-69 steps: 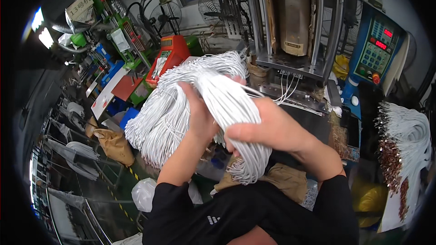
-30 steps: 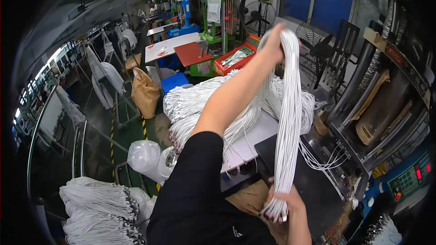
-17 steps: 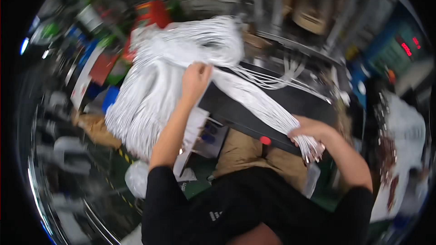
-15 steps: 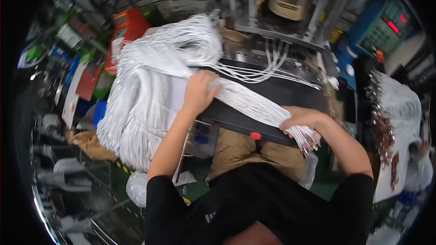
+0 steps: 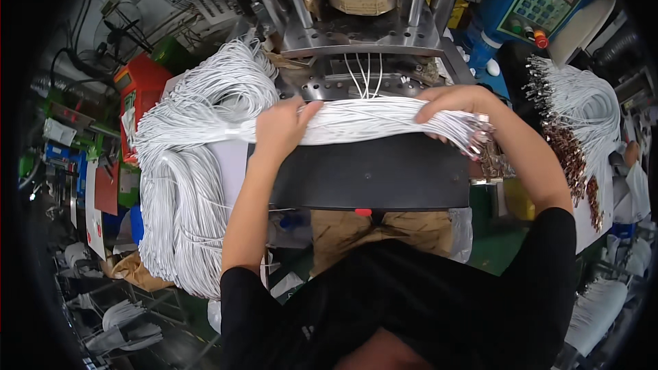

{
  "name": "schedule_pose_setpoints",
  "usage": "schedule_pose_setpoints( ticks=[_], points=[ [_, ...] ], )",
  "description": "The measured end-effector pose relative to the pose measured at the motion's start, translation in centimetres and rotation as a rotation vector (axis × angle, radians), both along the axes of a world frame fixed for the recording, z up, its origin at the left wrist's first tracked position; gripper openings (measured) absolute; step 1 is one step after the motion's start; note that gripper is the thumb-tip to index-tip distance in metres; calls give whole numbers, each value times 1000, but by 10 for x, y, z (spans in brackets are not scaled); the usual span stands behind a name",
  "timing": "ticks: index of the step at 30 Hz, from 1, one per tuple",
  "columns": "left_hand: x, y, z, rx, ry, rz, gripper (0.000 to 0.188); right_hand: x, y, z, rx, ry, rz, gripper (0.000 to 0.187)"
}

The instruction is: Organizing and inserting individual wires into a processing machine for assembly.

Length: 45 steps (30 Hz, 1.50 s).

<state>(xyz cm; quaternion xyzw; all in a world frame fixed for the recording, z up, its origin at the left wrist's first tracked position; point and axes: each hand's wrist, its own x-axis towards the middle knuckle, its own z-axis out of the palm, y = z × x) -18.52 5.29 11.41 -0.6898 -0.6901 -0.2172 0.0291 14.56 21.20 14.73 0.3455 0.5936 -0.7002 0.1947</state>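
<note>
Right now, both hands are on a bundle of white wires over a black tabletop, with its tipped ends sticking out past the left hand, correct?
Not quite: the tipped ends stick out past the right hand, not the left hand, as the head view shows. Both are on the bundle of white wires over a black tabletop.

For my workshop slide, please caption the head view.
Left hand and right hand hold a white cable bundle over a black worktop.

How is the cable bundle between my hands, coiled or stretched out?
Stretched out: the cable bundle runs nearly straight between your left hand and right hand.
</note>
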Motion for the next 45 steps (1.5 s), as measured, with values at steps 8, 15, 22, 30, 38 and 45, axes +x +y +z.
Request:
schedule_pose_setpoints(
  ticks=[8, 15, 22, 30, 38, 45],
  points=[
    [98, 11, -80, 64, -31, -331, 28, 27, -33, -67, 1076, 86, 70, 38],
    [107, 72, -81, 129, -36, -391, 26, 29, -60, -80, 1426, 151, -280, 38],
    [100, 46, -55, -98, -230, -544, 24, 39, -58, -62, 1378, -24, -154, 35],
    [106, 37, -48, -301, -671, -402, 16, -1, -84, -75, 1353, 322, -53, 34],
    [90, 44, -25, -79, -570, -357, 16, 37, -80, -23, 1512, -1, -124, 23],
    [106, 64, -48, 11, -696, -246, 19, 35, -73, -64, 1194, 161, -285, 18]
  ],
)
